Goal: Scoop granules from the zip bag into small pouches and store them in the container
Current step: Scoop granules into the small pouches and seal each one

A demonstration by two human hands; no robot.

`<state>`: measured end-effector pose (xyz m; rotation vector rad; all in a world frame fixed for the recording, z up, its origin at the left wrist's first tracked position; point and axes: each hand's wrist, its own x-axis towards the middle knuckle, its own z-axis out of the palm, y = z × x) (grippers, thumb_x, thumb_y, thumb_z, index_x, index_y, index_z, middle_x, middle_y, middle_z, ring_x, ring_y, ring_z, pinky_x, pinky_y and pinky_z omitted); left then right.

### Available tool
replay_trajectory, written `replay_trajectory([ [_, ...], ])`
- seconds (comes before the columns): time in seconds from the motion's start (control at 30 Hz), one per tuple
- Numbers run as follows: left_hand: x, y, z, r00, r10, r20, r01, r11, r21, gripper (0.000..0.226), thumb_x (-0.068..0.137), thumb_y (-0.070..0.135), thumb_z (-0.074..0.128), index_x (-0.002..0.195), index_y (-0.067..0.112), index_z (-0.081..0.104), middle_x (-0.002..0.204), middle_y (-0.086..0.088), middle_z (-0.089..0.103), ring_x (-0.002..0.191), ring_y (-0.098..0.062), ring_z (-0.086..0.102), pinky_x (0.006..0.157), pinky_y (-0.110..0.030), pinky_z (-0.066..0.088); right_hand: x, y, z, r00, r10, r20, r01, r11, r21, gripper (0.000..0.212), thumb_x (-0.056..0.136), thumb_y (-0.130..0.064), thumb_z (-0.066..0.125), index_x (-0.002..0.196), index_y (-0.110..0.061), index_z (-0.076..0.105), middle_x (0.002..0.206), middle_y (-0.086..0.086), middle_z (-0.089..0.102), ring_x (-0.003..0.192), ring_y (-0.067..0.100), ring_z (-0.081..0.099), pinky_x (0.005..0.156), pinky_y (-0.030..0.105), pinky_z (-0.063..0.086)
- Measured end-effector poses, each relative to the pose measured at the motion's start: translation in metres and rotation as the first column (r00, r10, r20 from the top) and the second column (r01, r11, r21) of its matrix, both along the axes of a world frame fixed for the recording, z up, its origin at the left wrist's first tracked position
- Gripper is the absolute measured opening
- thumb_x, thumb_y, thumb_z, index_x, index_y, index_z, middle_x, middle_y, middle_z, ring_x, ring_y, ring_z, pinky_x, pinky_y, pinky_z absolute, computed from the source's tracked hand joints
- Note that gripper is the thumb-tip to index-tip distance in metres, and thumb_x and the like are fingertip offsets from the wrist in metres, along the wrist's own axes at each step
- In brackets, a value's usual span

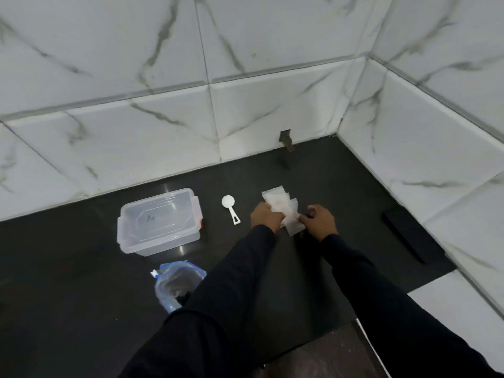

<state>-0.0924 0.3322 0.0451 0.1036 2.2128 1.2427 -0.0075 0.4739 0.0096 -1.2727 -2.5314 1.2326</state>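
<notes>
A loose stack of small translucent pouches lies on the black counter. My left hand pinches the stack's left edge and my right hand pinches its lower right corner. A white plastic scoop lies to the left of my hands, bowl away from me. Further left stands a clear lidded container with red latches. A blue-rimmed zip bag stands open near me, dark granules inside, partly hidden by my left sleeve.
White marble-patterned tiled walls close the counter at the back and on the right. A dark flat block lies by the right wall. A small notch is cut at the wall's base.
</notes>
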Motion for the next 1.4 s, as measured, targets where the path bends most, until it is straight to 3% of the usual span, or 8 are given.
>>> replay_trajectory([
  [0.1, 0.003, 0.021, -0.012, 1.000, 0.006, 0.030, -0.006, 1.000, -0.009, 0.050, 0.082, 0.013, 0.071, 0.128, 0.008, 0.054, 0.130, -0.011, 0.058, 0.117, -0.028, 0.060, 0.089, -0.027, 0.047, -0.007, 0.010, -0.006, 0.997, 0.040, 0.069, -0.042, 0.999, 0.026, 0.029, 0.080, -0.031, 0.074, 0.071, -0.011, 0.056, 0.071, 0.004, 0.056, 0.075, 0.022, 0.054, 0.058, 0.028, 0.041],
  [0.27, 0.005, 0.035, -0.024, 0.996, 0.064, 0.056, -0.067, 0.997, 0.046, 0.045, 0.080, 0.007, 0.067, 0.121, 0.016, 0.050, 0.128, -0.014, 0.057, 0.105, -0.031, 0.066, 0.089, -0.040, 0.058, -0.009, 0.008, -0.004, 0.994, 0.065, 0.087, -0.059, 0.996, -0.063, 0.009, 0.078, -0.012, 0.074, 0.076, -0.008, 0.067, 0.066, -0.004, 0.059, 0.062, 0.010, 0.055, 0.040, 0.008, 0.036],
  [0.47, 0.006, 0.028, -0.018, 0.976, 0.196, 0.096, -0.211, 0.958, 0.196, 0.030, 0.081, 0.024, 0.075, 0.098, 0.020, 0.050, 0.114, -0.016, 0.061, 0.059, -0.023, 0.072, 0.052, -0.027, 0.059, 0.005, -0.005, -0.001, 0.996, -0.053, -0.071, 0.036, 0.976, -0.214, 0.016, 0.076, -0.006, 0.079, 0.088, -0.009, 0.070, 0.085, 0.005, 0.072, 0.075, 0.011, 0.065, 0.057, 0.015, 0.044],
  [0.6, 0.006, 0.013, -0.011, 0.957, 0.248, 0.151, -0.281, 0.924, 0.261, 0.028, 0.082, 0.025, 0.076, 0.089, 0.012, 0.052, 0.099, -0.027, 0.070, 0.044, -0.013, 0.066, 0.059, -0.034, 0.062, 0.013, -0.031, 0.018, 0.980, 0.003, -0.198, -0.054, 0.966, -0.255, 0.007, 0.081, -0.004, 0.074, 0.082, -0.009, 0.071, 0.080, 0.001, 0.073, 0.072, 0.008, 0.068, 0.060, 0.012, 0.049],
  [0.83, 0.005, -0.014, 0.012, 0.970, 0.204, 0.131, -0.237, 0.914, 0.330, 0.029, 0.076, 0.008, 0.080, 0.086, 0.011, 0.052, 0.101, -0.029, 0.070, 0.078, -0.038, 0.074, 0.073, -0.041, 0.063, 0.015, -0.052, 0.038, 0.920, -0.071, -0.385, 0.031, 0.993, -0.110, 0.013, 0.087, -0.017, 0.070, 0.098, -0.018, 0.063, 0.096, 0.003, 0.063, 0.085, 0.013, 0.062, 0.069, 0.021, 0.047],
  [0.97, 0.008, -0.035, 0.023, 0.995, 0.099, -0.010, -0.092, 0.957, 0.277, 0.034, 0.074, 0.011, 0.084, 0.086, 0.015, 0.053, 0.073, -0.002, 0.068, 0.066, -0.017, 0.070, 0.061, -0.027, 0.056, 0.009, -0.053, 0.050, 0.916, 0.083, -0.393, -0.078, 0.997, 0.028, 0.026, 0.086, -0.023, 0.073, 0.112, -0.021, 0.067, 0.107, -0.005, 0.060, 0.088, 0.008, 0.061, 0.073, 0.014, 0.047],
  [1.13, 0.004, -0.054, 0.035, 0.976, 0.005, -0.217, 0.041, 0.978, 0.206, 0.029, 0.073, -0.002, 0.072, 0.079, 0.020, 0.054, 0.073, -0.005, 0.067, 0.073, -0.019, 0.068, 0.071, -0.040, 0.062, -0.001, -0.059, 0.064, 0.902, 0.352, -0.251, -0.330, 0.936, 0.125, 0.009, 0.084, -0.017, 0.073, 0.092, -0.016, 0.077, 0.086, -0.006, 0.075, 0.074, 0.003, 0.065, 0.066, 0.008, 0.047],
  [1.4, 0.001, -0.083, 0.044, 0.841, -0.188, -0.506, 0.179, 0.982, -0.068, 0.030, 0.075, -0.006, 0.061, 0.077, 0.018, 0.078, 0.093, 0.000, 0.071, 0.085, -0.019, 0.068, 0.079, -0.032, 0.059, -0.022, -0.079, 0.075, 0.889, 0.357, -0.287, -0.345, 0.934, 0.094, 0.005, 0.080, -0.016, 0.076, 0.075, -0.015, 0.074, 0.069, -0.007, 0.071, 0.065, 0.001, 0.067, 0.061, 0.013, 0.051],
])
